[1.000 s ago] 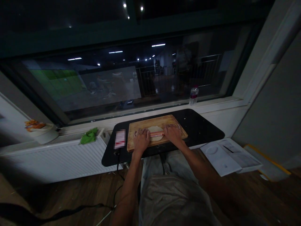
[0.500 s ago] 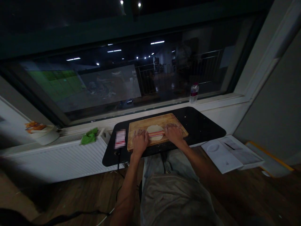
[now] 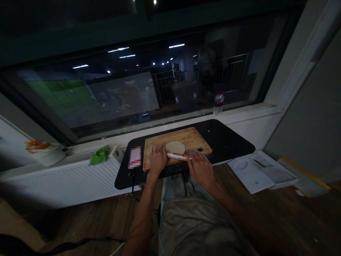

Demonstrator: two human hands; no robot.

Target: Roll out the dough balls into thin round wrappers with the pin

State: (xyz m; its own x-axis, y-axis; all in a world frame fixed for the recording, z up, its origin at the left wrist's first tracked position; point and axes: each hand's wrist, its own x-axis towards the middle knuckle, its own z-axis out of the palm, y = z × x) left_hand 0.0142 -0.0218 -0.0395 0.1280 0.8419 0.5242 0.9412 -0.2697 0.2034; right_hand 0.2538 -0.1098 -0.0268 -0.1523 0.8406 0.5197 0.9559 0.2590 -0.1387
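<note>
A wooden cutting board (image 3: 183, 133) lies on a black tabletop, and a flat, pale round of dough (image 3: 175, 146) rests on it. Across the dough's near edge runs a rolling pin (image 3: 176, 156) with a white and red middle part. My left hand (image 3: 158, 157) is closed over its left end, above the board's left side. Its right end is under my right hand (image 3: 200, 166), which is closed on it by the board's near right edge. My palms and fingers hide both ends of the pin.
On the black tabletop (image 3: 229, 138), a blurred white and red packet (image 3: 135, 157) lies left of the board, near a black cable. A water bottle (image 3: 218, 103) stands on the sill. Green cloth (image 3: 99, 155) and a white bowl (image 3: 48, 155) sit by the radiator; a white box (image 3: 262, 170) is at right.
The rolling pin has moved toward me, from the middle of the dough to its near edge. Both hands stay on it; its right end has swung nearer to me, with my right hand lower.
</note>
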